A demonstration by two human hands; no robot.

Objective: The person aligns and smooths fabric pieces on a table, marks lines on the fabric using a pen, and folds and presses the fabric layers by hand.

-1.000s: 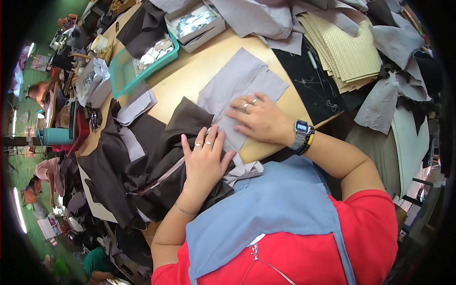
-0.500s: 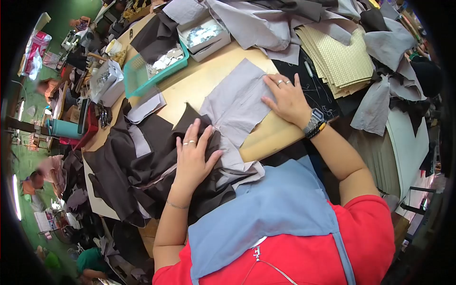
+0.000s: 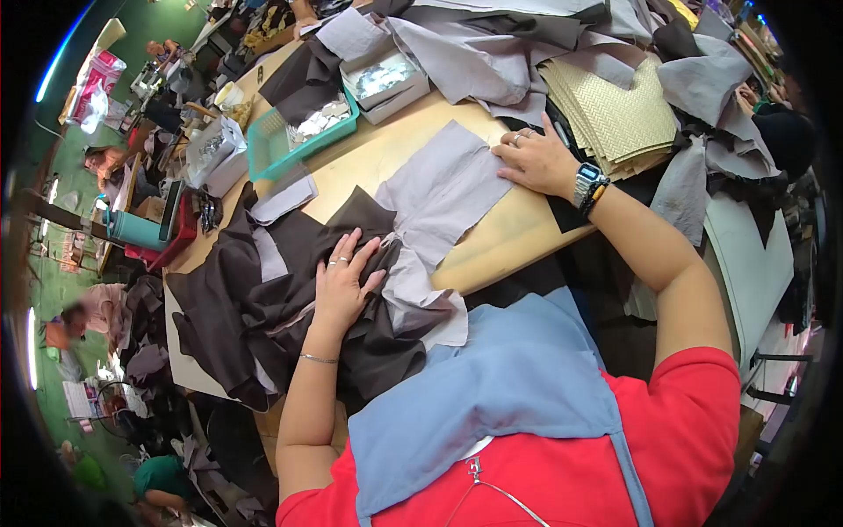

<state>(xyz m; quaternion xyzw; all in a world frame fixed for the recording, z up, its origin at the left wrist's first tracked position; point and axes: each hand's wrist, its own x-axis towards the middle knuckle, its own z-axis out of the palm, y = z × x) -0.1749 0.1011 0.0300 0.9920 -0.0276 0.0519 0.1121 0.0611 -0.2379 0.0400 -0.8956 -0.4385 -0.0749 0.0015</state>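
Note:
A light grey fabric piece [image 3: 443,189] lies spread on the wooden tabletop, joined near its lower left to a heap of dark brown fabric [image 3: 246,272]. My left hand [image 3: 344,281] rests palm down on the dark fabric, its fingers stretched and apart. At the upper right edge of the grey piece is my right hand [image 3: 543,160]. Its thumb and forefinger come together on that edge, while another finger sticks out away from it. The grey fabric hangs crumpled over the table's front edge, by the blue apron [image 3: 492,369].
Behind the fabric are a teal basket [image 3: 259,158] with white pieces and a grey box [image 3: 395,97] of shiny pieces. Woven cream sheets [image 3: 606,114] are stacked at right, near grey cloth heaps [image 3: 470,53]. Other people sit at far left.
My right hand has shifted up slightly, its thumb and forefinger drawing together at the grey fabric's edge. My left hand still lies on the dark fabric. The camera view has turned a little.

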